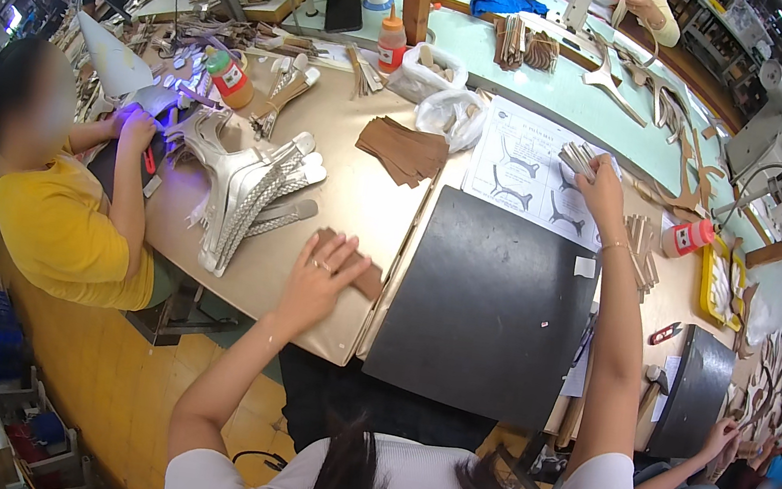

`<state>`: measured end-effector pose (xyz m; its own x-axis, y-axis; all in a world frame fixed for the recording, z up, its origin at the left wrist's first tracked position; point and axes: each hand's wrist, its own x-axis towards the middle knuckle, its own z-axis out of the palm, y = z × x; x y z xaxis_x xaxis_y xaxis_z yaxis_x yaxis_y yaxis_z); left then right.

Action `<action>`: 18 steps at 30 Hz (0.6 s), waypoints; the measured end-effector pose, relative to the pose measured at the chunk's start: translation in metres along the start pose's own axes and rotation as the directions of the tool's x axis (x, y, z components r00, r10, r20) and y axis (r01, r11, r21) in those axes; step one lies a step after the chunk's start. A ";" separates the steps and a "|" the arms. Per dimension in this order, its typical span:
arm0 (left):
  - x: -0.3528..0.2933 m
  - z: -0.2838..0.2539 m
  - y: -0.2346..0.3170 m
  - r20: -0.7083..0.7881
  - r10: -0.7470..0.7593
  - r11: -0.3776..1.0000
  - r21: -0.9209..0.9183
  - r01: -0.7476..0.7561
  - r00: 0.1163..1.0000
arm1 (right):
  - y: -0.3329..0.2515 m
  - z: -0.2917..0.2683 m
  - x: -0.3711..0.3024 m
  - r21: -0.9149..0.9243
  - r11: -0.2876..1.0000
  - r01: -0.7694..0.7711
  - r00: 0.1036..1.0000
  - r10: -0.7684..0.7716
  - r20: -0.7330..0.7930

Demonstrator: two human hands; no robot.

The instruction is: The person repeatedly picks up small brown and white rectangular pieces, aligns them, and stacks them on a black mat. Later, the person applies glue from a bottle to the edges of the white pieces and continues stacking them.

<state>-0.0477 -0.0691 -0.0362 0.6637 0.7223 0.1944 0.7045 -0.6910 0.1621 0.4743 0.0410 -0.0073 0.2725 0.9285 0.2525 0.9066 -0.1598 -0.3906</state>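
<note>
My left hand (317,279) lies over a small brown leather piece (368,280) at the table's front edge, its fingers spread across the top. My right hand (603,193) reaches far forward, closed round a bundle of thin pale strips (578,158). That bundle is above the right part of a printed sheet (516,152) with drawings of curved parts. A fanned stack of brown leather pieces (402,152) sits ahead of my left hand. Between my arms lies a large black mat (488,305). More pale strips (641,252) rest right of my right forearm.
White and silver braided straps (253,188) are piled at left, beside a co-worker in yellow (70,227). Plastic bags (432,74) and a red-labelled bottle (392,42) stand farther back. At right are another bottle (687,236), a yellow tray (721,284), red snips (665,333) and a hammer (656,380).
</note>
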 end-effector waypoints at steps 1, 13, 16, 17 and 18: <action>0.013 0.004 -0.007 -0.033 -0.029 0.999 0.033 0.030 0.999 | -0.006 -0.005 -0.005 0.079 0.997 0.001 1.000 0.001 -0.022; 0.069 -0.021 0.105 0.098 -0.212 0.058 -0.992 0.113 0.972 | -0.164 -0.053 -0.202 0.794 0.464 -0.394 0.912 0.092 0.399; 0.065 -0.020 0.148 0.400 -0.026 -0.677 -0.681 0.278 0.916 | -0.207 -0.046 -0.233 0.780 0.539 -0.318 0.944 0.102 0.314; 0.064 -0.020 0.150 0.453 -0.039 -0.696 -0.652 0.302 0.891 | -0.214 -0.047 -0.239 0.768 0.597 -0.233 0.968 0.069 0.239; 0.063 -0.021 0.151 0.480 -0.038 -0.720 -0.621 0.309 0.876 | -0.212 -0.050 -0.243 0.648 0.762 -0.013 0.991 -0.076 0.109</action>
<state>0.0955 -0.1288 0.0204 0.6759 0.6730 -0.3005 -0.4582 0.7030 0.5439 0.2317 -0.1674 0.0589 0.1661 0.9690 0.1829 0.4782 0.0831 -0.8743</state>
